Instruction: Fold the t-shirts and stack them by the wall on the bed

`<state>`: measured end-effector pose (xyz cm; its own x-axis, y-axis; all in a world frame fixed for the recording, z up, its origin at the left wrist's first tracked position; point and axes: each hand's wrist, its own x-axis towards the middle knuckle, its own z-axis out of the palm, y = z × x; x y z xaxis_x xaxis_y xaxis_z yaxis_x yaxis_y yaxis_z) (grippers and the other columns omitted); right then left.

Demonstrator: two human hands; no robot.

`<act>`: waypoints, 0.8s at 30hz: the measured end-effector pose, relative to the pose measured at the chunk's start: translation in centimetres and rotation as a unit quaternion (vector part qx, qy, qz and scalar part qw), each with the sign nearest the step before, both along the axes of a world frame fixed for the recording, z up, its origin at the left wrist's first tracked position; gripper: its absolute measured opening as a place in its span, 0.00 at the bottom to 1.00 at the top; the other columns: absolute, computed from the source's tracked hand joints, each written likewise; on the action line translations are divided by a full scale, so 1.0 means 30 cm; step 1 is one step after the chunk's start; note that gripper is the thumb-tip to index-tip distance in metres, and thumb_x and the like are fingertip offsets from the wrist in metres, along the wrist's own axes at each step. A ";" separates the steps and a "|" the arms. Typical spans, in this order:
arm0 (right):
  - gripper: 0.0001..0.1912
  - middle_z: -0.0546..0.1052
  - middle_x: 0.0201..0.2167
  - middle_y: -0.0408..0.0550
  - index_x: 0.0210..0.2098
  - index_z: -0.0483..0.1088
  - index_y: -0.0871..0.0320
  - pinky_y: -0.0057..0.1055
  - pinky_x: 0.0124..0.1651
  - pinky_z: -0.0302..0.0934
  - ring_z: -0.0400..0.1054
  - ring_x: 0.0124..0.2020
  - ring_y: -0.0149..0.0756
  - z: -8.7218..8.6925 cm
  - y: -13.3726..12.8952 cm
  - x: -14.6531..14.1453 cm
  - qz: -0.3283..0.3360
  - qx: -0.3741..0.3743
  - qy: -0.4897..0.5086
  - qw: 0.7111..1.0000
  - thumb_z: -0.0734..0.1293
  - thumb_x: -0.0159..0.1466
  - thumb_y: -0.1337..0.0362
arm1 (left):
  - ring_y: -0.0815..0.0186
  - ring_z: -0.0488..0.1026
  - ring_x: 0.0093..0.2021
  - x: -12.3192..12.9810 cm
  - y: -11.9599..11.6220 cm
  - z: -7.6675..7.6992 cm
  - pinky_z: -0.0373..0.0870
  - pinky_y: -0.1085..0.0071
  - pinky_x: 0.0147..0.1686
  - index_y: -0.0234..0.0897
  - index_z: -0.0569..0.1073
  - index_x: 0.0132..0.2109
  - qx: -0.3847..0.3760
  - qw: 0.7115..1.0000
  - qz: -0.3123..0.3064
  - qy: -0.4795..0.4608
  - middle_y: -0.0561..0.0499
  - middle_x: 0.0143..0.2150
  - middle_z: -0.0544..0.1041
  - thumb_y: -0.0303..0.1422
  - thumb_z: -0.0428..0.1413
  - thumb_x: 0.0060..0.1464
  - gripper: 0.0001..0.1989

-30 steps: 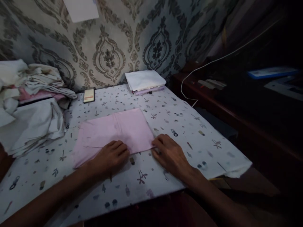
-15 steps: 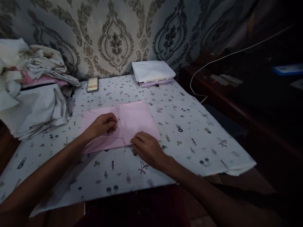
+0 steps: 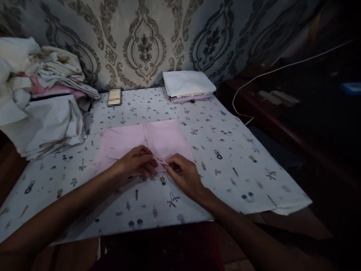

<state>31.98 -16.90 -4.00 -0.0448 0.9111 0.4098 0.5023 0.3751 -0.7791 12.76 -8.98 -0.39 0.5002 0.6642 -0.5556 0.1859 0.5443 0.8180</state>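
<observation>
A folded pink cloth (image 3: 166, 133) lies in front of me, its right part folded over the left in a flat panel. With thumb and fingers pinched, my right hand (image 3: 184, 175) holds the near edge of that panel, which is slightly lifted and shows thin layered folds. My left hand (image 3: 139, 162) hovers over or rests on the cloth's near side, just left of the pinched edge. Its fingers are apart and a little curled, with the fingertips close to the raised layers. Whether they touch the layers I cannot tell.
The patterned sheet (image 3: 245, 177) covers the table. A heap of crumpled cloths (image 3: 56, 120) sits at the left, a folded white stack (image 3: 188, 84) at the back. A small pale box-like item (image 3: 114, 97), blurred, lies near the wall. A white cable (image 3: 265, 75) runs at right.
My left hand has moved right and nearer, from the cloth's middle to its near edge. The right hand now pinches the panel's near edge and lifts it slightly. The view has shifted a little.
</observation>
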 end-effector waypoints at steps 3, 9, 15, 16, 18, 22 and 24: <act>0.05 0.71 0.27 0.42 0.32 0.68 0.55 0.28 0.31 0.60 0.66 0.28 0.31 0.004 -0.004 0.001 0.006 0.012 0.008 1.000 0.63 0.62 0.71 | 0.60 0.81 0.28 0.022 0.008 0.007 0.74 0.73 0.21 0.39 0.62 0.40 -0.011 0.999 0.040 -0.017 0.46 0.30 0.82 0.29 0.62 0.55 0.14; 0.06 0.71 0.29 0.44 0.33 0.67 0.56 0.29 0.31 0.61 0.66 0.30 0.32 0.003 -0.007 0.001 0.053 0.049 -0.006 0.997 0.62 0.64 0.73 | 0.63 0.78 0.22 0.051 0.039 0.001 0.73 0.74 0.19 0.38 0.61 0.40 0.027 0.994 0.100 -0.029 0.52 0.23 0.77 0.25 0.63 0.53 0.16; 0.06 0.71 0.32 0.47 0.36 0.67 0.56 0.32 0.36 0.63 0.66 0.35 0.35 -0.005 -0.005 -0.005 0.086 0.081 -0.060 0.991 0.61 0.68 0.71 | 0.66 0.75 0.18 0.054 0.059 -0.005 0.69 0.78 0.16 0.40 0.60 0.38 0.092 0.991 0.091 -0.014 0.60 0.20 0.72 0.24 0.61 0.47 0.17; 0.06 0.71 0.33 0.48 0.36 0.67 0.56 0.33 0.37 0.63 0.66 0.36 0.36 -0.007 -0.004 -0.007 0.095 0.084 -0.082 0.989 0.61 0.68 0.71 | 0.67 0.75 0.19 0.048 0.060 -0.007 0.69 0.78 0.16 0.40 0.60 0.38 0.112 0.990 0.083 -0.015 0.61 0.21 0.71 0.25 0.61 0.47 0.17; 0.07 0.72 0.34 0.49 0.36 0.68 0.57 0.34 0.38 0.63 0.65 0.37 0.37 -0.010 -0.003 -0.013 0.116 0.089 -0.137 0.980 0.61 0.69 0.70 | 0.67 0.76 0.20 0.029 0.061 -0.014 0.69 0.77 0.16 0.41 0.60 0.39 0.160 0.985 0.060 -0.002 0.62 0.23 0.71 0.28 0.61 0.48 0.17; 0.07 0.74 0.35 0.51 0.37 0.71 0.59 0.35 0.38 0.63 0.65 0.37 0.39 -0.002 -0.010 -0.023 0.139 0.099 -0.193 0.966 0.61 0.69 0.69 | 0.65 0.76 0.22 -0.023 0.071 -0.012 0.68 0.75 0.18 0.41 0.60 0.42 0.271 0.958 0.019 0.091 0.59 0.27 0.72 0.33 0.55 0.54 0.11; 0.07 0.74 0.35 0.51 0.39 0.71 0.59 0.36 0.39 0.65 0.67 0.38 0.39 0.006 -0.016 -0.015 0.133 0.107 -0.178 0.969 0.61 0.70 0.69 | 0.65 0.77 0.26 -0.039 0.069 0.002 0.72 0.71 0.23 0.41 0.62 0.45 0.395 0.903 0.012 0.170 0.55 0.31 0.74 0.33 0.52 0.58 0.08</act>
